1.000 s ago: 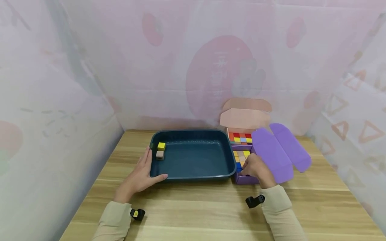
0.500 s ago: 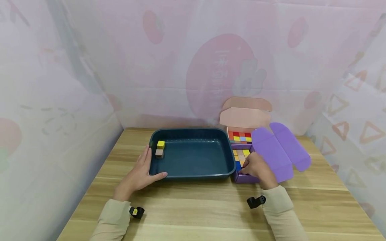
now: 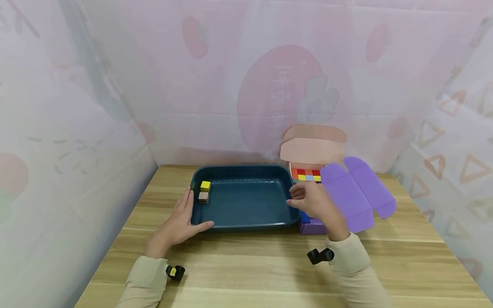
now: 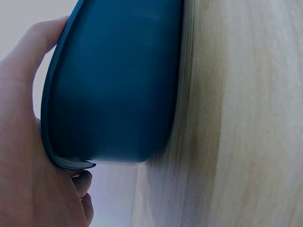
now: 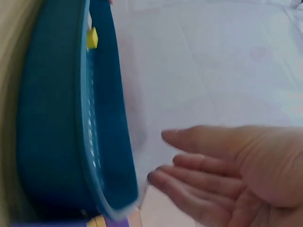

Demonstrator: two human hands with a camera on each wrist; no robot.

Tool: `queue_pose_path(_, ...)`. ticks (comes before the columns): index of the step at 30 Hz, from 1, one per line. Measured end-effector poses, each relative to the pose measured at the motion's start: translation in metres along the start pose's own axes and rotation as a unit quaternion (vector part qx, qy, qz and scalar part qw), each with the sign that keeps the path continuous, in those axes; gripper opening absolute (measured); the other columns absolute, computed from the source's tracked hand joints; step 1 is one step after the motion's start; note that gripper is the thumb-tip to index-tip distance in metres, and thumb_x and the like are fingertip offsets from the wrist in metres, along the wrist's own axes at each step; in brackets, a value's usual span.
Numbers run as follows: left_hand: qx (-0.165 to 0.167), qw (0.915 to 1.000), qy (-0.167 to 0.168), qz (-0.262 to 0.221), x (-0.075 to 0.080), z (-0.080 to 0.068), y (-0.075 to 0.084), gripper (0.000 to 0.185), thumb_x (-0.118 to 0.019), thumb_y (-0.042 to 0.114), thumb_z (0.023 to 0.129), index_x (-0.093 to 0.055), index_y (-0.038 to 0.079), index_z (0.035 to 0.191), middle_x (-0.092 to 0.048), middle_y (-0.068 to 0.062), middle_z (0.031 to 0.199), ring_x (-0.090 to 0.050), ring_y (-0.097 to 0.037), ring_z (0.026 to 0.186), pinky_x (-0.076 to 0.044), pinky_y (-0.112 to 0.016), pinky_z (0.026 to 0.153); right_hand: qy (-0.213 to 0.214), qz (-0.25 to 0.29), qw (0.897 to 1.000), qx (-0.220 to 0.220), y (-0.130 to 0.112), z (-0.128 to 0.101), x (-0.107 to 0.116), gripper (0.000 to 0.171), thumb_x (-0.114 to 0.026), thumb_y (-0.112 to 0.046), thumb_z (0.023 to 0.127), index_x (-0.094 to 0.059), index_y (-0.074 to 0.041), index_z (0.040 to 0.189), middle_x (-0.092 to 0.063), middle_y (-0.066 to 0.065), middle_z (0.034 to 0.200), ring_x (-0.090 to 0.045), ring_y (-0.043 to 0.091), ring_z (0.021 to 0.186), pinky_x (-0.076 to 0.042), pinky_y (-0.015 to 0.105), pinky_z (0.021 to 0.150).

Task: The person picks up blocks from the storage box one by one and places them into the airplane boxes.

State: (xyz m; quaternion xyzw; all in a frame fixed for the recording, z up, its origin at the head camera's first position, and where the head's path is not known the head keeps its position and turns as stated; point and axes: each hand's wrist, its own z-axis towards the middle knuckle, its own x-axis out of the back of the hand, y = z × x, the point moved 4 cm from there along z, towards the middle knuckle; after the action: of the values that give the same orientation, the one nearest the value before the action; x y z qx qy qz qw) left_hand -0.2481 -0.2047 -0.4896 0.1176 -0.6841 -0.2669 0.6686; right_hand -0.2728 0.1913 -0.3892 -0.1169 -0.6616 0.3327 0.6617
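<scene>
The dark blue tray point(image 3: 246, 222) sits on the wooden tabletop point(image 3: 269, 265). Inside, at its far left corner, lie a yellow cube point(image 3: 205, 186) and a tan cube point(image 3: 203, 197). The left hand point(image 3: 178, 222) rests on the tray's near left corner, fingers straight. The right hand point(image 3: 313, 202) hovers at the tray's right rim, fingers loosely apart and holding nothing. Right of the tray stand an open purple box point(image 3: 316, 226) and, behind it, a pink box point(image 3: 313, 150) of coloured cubes.
</scene>
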Motion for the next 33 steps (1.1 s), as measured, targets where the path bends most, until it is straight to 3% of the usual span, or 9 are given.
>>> queue_pose_path(3,0.002,1.0000,0.001,0.000,-0.001,0.002,-0.001,0.132,-0.065,0.079,0.088,0.006,0.002,0.169,0.015,-0.014,0.178,-0.004,-0.052,0.163,-0.015,-0.075,0.126,-0.016,0.020,0.998,0.052,-0.012,0.005,-0.011,0.034,-0.081,-0.015,0.094,-0.074,0.001,0.123,-0.077,0.019,0.118,-0.078,0.031,0.106,-0.065,0.046,0.093)
queue_pose_path(7,0.004,1.0000,0.001,0.000,-0.001,0.004,-0.002,0.132,-0.066,0.078,0.088,0.006,0.003,0.169,0.016,-0.012,0.178,-0.004,-0.051,0.163,-0.016,-0.075,0.126,-0.040,0.020,0.996,0.080,-0.023,0.015,-0.034,0.036,-0.081,-0.019,0.095,-0.074,-0.003,0.126,-0.077,0.014,0.122,-0.077,0.028,0.110,-0.064,0.044,0.095)
queue_pose_path(13,0.004,1.0000,0.002,0.005,0.001,0.002,-0.004,0.132,-0.065,0.079,0.088,0.005,0.002,0.169,0.017,-0.011,0.178,-0.004,-0.051,0.163,-0.016,-0.074,0.126,-0.083,0.037,0.991,0.097,-0.042,0.034,-0.073,0.036,-0.080,-0.019,0.096,-0.073,-0.005,0.128,-0.076,0.014,0.127,-0.075,0.030,0.116,-0.062,0.043,0.100)
queue_pose_path(19,0.007,1.0000,0.001,0.002,0.000,0.001,-0.003,0.132,-0.065,0.079,0.088,0.006,0.002,0.168,0.017,-0.012,0.178,-0.003,-0.052,0.163,-0.016,-0.075,0.126,-0.099,0.028,0.988,0.115,-0.060,0.052,-0.106,0.041,-0.078,-0.023,0.097,-0.071,-0.006,0.134,-0.074,0.014,0.133,-0.073,0.027,0.119,-0.061,0.042,0.102)
queue_pose_path(33,0.005,0.9999,0.007,0.013,0.001,-0.003,-0.004,0.132,-0.064,0.080,0.088,0.003,0.001,0.169,0.010,-0.017,0.179,-0.004,-0.053,0.163,-0.017,-0.075,0.125,-0.108,-0.021,0.987,0.116,-0.104,0.090,-0.152,0.044,-0.077,-0.025,0.099,-0.068,-0.006,0.138,-0.073,0.011,0.133,-0.071,0.022,0.121,-0.060,0.036,0.104)
